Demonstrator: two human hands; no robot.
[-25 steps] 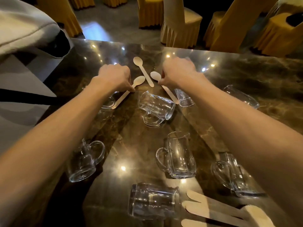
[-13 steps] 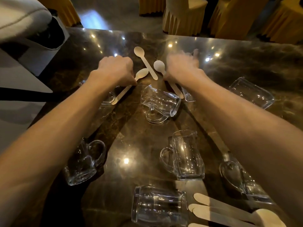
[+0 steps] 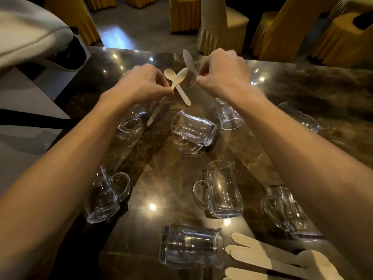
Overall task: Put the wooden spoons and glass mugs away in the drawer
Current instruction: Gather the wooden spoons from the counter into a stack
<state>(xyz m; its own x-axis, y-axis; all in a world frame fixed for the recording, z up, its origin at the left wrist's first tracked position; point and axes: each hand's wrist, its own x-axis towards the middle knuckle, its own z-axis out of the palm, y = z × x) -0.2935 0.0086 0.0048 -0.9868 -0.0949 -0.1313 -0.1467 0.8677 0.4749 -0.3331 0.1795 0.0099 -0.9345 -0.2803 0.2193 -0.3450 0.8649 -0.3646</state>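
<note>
You were at the spoon-gathering step: your left hand (image 3: pixel 141 83) pinched one wooden spoon (image 3: pixel 179 77) by its handle, and your right hand (image 3: pixel 222 75) gripped a second spoon (image 3: pixel 188 61), blurred, above the worktop (image 3: pixel 161 178). A third spoon (image 3: pixel 181 96) lay between them and probably came next. At least three near spoons (image 3: pixel 252 253) and eight glass mugs (image 3: pixel 222 190) waited. No drawer showed.

At 12 o'clock on the table (image 3: pixel 302 87), my left hand (image 3: pixel 141 85) pinches a spoon (image 3: pixel 156 111). My right hand (image 3: pixel 222 75) holds a second spoon (image 3: pixel 187 60) above the table. A third spoon (image 3: pixel 182 96) lies between them, and mugs (image 3: pixel 224 190) are spread toward 6 o'clock.
</note>
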